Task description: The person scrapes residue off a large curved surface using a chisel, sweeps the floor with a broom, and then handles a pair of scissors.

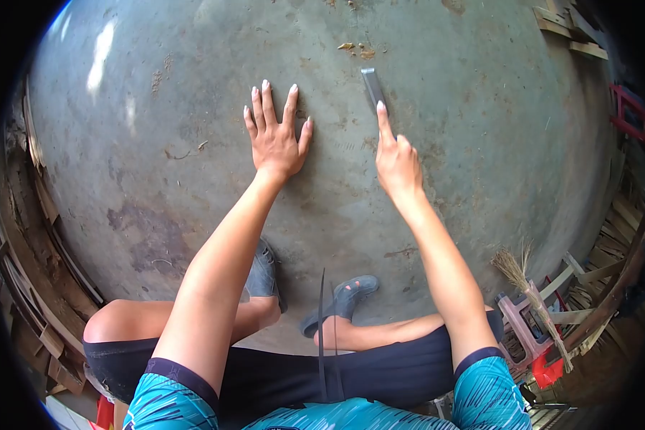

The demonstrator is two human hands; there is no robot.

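Observation:
On the grey concrete floor (337,186), my left hand (276,143) is spread with its fingers apart and holds nothing. To its right, my right hand (398,158) is wrapped round the lower part of a flat metal tool (372,87), with the index finger stretched along it. The tool's wide, bright end points away from me. Its handle is hidden under my right hand.
Wood strips line the left edge (39,287), and more wood (573,32) lies at the upper right. A broom (523,276), a pink plastic stool (519,330) and a red plastic object (629,112) are at the right. My sandalled feet are below my hands.

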